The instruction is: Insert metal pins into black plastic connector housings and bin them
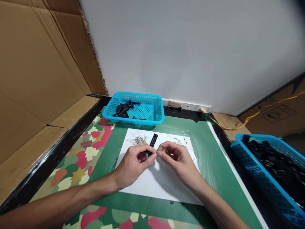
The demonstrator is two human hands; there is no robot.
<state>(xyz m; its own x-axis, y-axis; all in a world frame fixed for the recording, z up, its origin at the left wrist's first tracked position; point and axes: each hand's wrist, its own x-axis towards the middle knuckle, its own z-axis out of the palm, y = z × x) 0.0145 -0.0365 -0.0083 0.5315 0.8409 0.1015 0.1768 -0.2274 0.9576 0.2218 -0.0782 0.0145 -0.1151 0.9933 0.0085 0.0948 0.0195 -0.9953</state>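
My left hand (134, 163) is closed in a pinch on a narrow black plastic piece (153, 140) that sticks up and away from my fingers. Right beside it, my right hand (176, 158) pinches a small bent metal wire spring (162, 147) at the piece's lower end. Both hands hover over a white sheet of paper (157, 181). A heap of tiny metal springs (137, 140) lies on the sheet just beyond my left hand, and a thinner scatter of springs (175, 138) lies beyond my right hand.
A small blue basket (156, 116) with a few black parts stands at the back of the green mat (209, 159). A bigger blue basket (262, 178) full of black parts sits at the right. Cardboard walls rise on the left; a yellow cable (252, 116) runs at the back right.
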